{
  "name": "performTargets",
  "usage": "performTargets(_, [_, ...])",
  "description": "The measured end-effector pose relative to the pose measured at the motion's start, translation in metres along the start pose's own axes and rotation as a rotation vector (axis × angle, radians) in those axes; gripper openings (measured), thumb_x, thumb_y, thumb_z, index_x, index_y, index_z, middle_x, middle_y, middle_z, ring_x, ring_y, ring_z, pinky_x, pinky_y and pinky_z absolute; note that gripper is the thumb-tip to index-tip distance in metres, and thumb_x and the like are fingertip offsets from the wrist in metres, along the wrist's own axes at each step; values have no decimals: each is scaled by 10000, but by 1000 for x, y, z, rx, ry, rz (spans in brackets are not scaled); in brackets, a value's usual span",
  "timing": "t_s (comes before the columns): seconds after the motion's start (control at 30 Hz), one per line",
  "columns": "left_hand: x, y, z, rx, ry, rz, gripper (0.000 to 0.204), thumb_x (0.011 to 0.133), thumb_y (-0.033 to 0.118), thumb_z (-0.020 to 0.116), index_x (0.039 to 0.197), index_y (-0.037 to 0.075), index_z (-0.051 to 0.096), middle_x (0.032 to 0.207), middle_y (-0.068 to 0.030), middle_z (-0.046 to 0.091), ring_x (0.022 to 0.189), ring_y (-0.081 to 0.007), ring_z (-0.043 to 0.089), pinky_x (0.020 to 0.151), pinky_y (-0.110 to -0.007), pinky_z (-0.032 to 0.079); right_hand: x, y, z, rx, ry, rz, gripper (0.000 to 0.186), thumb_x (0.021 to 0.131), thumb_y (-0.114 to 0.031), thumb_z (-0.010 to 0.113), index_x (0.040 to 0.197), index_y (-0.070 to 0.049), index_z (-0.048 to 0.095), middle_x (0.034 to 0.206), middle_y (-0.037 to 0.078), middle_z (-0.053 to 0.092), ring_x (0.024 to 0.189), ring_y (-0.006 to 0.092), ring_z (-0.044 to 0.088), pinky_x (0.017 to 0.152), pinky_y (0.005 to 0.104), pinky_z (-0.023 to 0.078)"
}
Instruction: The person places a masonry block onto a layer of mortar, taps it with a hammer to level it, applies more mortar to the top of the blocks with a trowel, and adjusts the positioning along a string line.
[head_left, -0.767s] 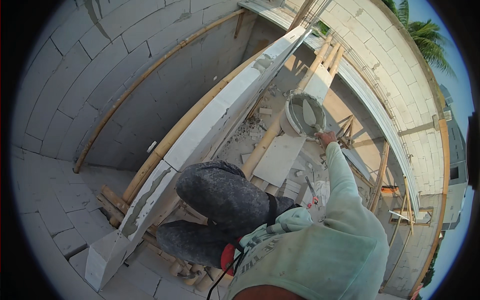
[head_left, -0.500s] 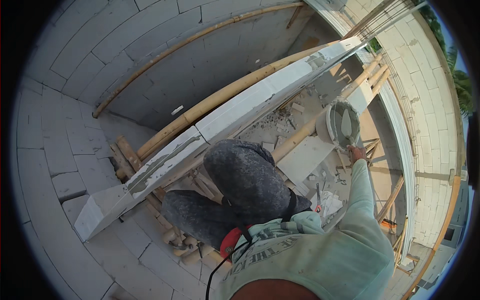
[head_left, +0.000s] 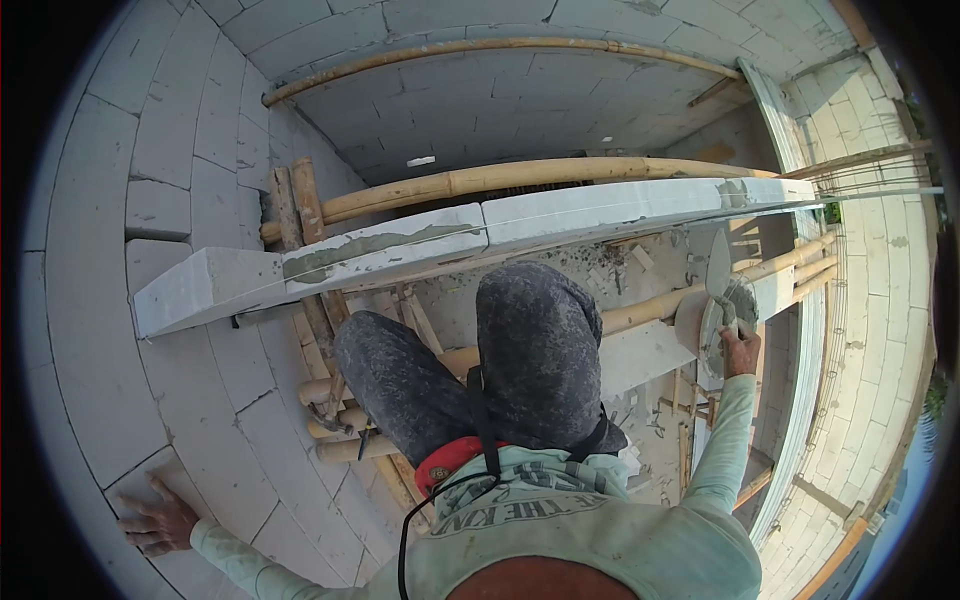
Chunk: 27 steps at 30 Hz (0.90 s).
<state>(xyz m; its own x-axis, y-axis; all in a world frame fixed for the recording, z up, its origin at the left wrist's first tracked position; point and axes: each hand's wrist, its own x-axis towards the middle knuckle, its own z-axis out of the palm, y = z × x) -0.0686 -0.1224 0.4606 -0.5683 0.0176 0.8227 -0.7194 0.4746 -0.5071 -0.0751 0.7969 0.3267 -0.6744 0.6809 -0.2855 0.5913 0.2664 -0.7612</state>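
Observation:
At the right, my right hand (head_left: 740, 354) is closed around the handle of a pointed trowel (head_left: 719, 266), its grey-smeared blade raised. It stands over a round bucket (head_left: 690, 324) of wet grey mortar, which my hand partly hides. My left hand (head_left: 162, 520) rests with fingers spread on the pale block wall (head_left: 185, 385) at the lower left. In front of my knees runs a low wall of white blocks (head_left: 385, 255). Grey mortar (head_left: 350, 248) is smeared along its top left part, and a thin string stretches along it.
Beyond the low wall lies a bamboo pole (head_left: 480, 180); another bamboo pole (head_left: 500, 45) crosses the far block wall. A pale board (head_left: 640, 358) lies by the bucket. A hammer (head_left: 330, 415) rests on bamboo scaffolding at the left of my legs. Rubble (head_left: 600, 270) litters the floor below.
My view has turned toward the left. The trowel, earlier lying in the bucket with my right hand at its rim, is now lifted. My left hand has come into view on the wall.

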Motion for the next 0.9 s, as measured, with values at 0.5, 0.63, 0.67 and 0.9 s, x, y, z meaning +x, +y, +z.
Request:
performTargets(0.5, [7, 11, -8, -36, -24, -18, 763, 821, 756, 431, 1461, 391, 232, 1467, -101, 294, 1337, -366, 295, 1036, -624, 251, 17, -143, 239, -850, -136, -1215, 412, 745, -179, 703, 1131, -94, 585, 978, 101, 579, 872, 293, 603, 740, 421, 472])
performTargets(0.63, [4, 4, -3, 25, -13, 3, 745, 812, 749, 462, 1432, 372, 295, 1420, -104, 333, 1293, -371, 344, 987, -635, 307, 15, -150, 269, -758, -88, -1445, 396, 753, -155, 687, 1131, -109, 578, 985, 98, 574, 884, 270, 588, 731, 408, 459])
performTargets(0.67, [3, 3, -3, 33, -17, 3, 745, 812, 749, 462, 1432, 372, 295, 1420, -104, 333, 1293, -371, 344, 987, -635, 307, 14, -152, 274, -709, -83, -1494, 394, 754, -156, 689, 1129, -107, 578, 978, 102, 572, 875, 272, 587, 729, 412, 459])
performTargets(0.9, [0, 3, 0, 31, 8, 20, 746, 803, 737, 497, 1423, 358, 329, 1417, -115, 336, 1280, -383, 356, 977, -642, 311, -2, -165, 306, -656, -79, -1573, 401, 762, -137, 669, 1148, -114, 563, 947, 85, 558, 856, 249, 573, 715, 402, 449])
